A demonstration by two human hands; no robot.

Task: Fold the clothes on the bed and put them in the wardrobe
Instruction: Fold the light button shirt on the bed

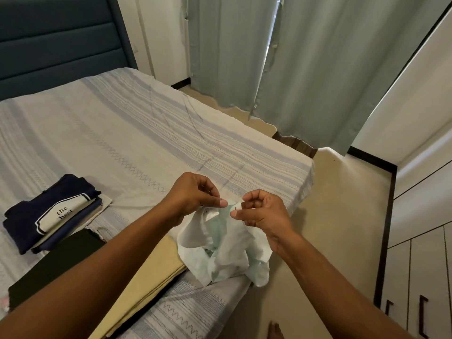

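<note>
A crumpled white and pale green garment hangs over the near corner of the bed. My left hand and my right hand each pinch its top edge, close together, thumbs almost touching. On the bed to the left lies a folded stack with a navy top printed "the best". Nearer me lie a folded black garment and a folded beige one. The wardrobe, white with dark handles, stands at the right with its doors closed.
Pale green curtains hang beyond the bed. A dark blue headboard is at the upper left. Beige floor runs between bed and wardrobe, and a bare foot shows at the bottom edge.
</note>
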